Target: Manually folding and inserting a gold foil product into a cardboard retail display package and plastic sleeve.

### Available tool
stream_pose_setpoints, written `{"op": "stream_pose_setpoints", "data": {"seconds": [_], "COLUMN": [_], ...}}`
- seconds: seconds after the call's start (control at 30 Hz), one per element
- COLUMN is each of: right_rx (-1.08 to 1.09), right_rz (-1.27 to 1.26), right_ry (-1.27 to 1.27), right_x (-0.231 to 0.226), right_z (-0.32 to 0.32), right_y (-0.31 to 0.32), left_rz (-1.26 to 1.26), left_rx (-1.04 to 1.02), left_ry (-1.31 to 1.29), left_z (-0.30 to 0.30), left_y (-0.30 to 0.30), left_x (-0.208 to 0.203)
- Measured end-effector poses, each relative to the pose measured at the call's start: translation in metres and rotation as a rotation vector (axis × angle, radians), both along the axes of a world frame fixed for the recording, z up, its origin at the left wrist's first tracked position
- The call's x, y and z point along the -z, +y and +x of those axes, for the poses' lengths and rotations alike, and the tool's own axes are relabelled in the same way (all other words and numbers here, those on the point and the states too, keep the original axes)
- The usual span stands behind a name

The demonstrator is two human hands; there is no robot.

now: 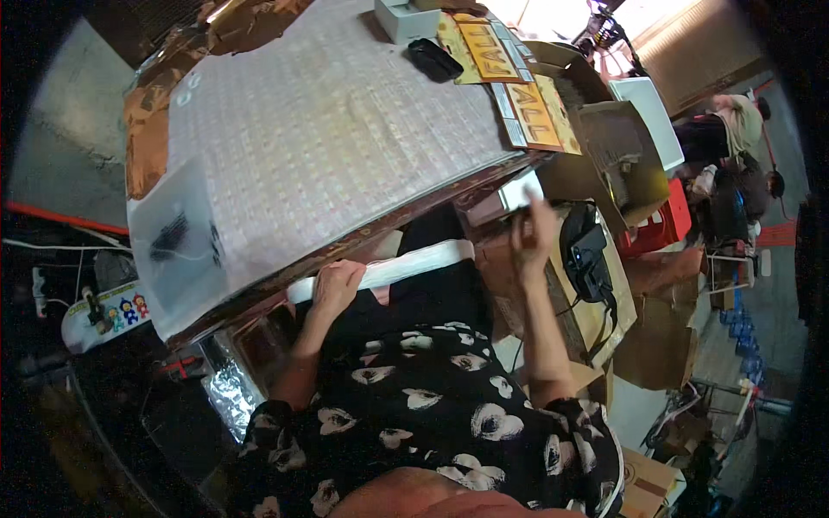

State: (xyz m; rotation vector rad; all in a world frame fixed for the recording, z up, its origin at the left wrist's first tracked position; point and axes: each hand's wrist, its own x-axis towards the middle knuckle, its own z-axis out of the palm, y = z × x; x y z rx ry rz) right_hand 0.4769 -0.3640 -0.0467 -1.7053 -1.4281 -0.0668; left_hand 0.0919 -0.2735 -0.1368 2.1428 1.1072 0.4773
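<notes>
- Left hand grip closed around long white plastic strip, at table edge.
- Right hand blurred, fingers spread, holding nothing, near small white box.

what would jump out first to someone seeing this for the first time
The big pale patterned sheet covering the tilted table fills the upper middle. Below it the left hand grips a white rolled strip at the table's near edge, while the right hand is raised, blurred, beside a small white box. Yellow lettered cards lie along the table's right side.
</notes>
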Motion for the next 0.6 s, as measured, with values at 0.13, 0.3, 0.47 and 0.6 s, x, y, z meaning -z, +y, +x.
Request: {"op": "stream_pose_setpoints", "data": {"seconds": [0.13, 0.3, 0.47, 0.6], "right_rx": [0.201, 0.091, 0.014, -0.010], "right_rz": [0.033, -0.292, -0.089, -0.055], "right_ry": [-0.552, -0.654, -0.835, -0.810], "right_x": [-0.065, -0.077, -0.080, -0.107], "right_z": [0.031, 0.048, 0.050, 0.028], "right_y": [0.062, 0.099, 0.098, 0.057], "left_rz": [0.016, 0.062, 0.096, 0.104], "left_rx": [-0.064, -0.073, -0.046, -0.018], "left_ry": [-0.042, 0.005, 0.059, 0.090], "left_z": [0.013, 0.016, 0.018, 0.019], "left_y": [-0.004, -0.013, -0.013, -0.010], "left_x": [-0.002, 0.000, 0.001, 0.007]}}
